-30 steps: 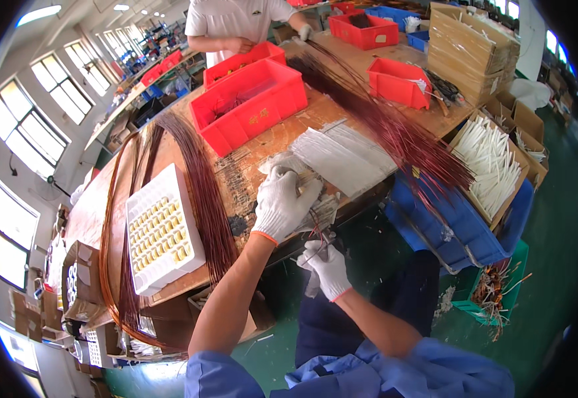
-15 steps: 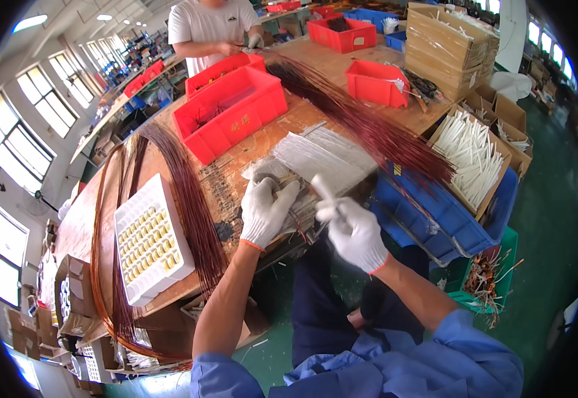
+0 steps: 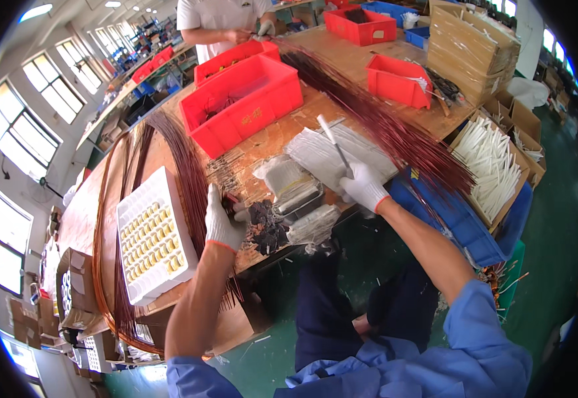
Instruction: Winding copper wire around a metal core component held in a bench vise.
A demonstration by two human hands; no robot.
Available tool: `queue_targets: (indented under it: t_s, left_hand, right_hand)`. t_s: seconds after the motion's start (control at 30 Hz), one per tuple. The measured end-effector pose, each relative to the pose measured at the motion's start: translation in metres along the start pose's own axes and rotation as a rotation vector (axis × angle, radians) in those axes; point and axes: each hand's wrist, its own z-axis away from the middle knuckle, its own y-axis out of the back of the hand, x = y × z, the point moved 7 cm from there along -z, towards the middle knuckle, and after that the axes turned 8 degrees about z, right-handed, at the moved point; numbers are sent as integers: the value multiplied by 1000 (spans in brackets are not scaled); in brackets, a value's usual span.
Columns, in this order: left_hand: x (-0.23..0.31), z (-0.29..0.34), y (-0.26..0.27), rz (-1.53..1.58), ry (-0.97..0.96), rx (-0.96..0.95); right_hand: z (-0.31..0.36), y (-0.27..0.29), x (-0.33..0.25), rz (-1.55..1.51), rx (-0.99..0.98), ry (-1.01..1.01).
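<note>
Fingers of our right hand [image 3: 363, 188] grip a slim rod [image 3: 333, 142] over white sheets [image 3: 303, 151]; our left hand's [image 3: 224, 224] curl, holding we cannot tell what. On our table [image 3: 257, 140], a red bin [image 3: 272, 103] stands ahead, wires [image 3: 191, 176] separate left hand from white tray [image 3: 146, 194], and a wrapped block [image 3: 295, 194] lies between hands.

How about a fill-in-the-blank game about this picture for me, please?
1. The right hand holds a thin tool whose upper end is coloured ____.
2. The white tray of yellow pieces lies to the ____ of the left hand.
3. The bin beneath the white sticks is coloured ____.

Missing words: white; left; blue.
</note>
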Motion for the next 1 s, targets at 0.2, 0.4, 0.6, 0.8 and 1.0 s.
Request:
queue_targets:
  t_s: [0.2,0.4,0.6,0.8,1.0]
  left_hand:
    - [82,-79,-66,-55,-277,-237]
    - [83,-40,-157,-6,-325,-296]
    - [51,112,-186,-408,-174,-921]
    - [4,136,-81,-294,-52,-695]
    - [26,171,-49,-383,-119,-605]
  right_hand:
    - [-11,-13,3,30,32,14]
    - [-11,-3,18,115,100,45]
    - [-21,-1,31,252,183,169]
    - [-50,19,25,414,217,370]
    - [-13,-8,10,203,103,213]
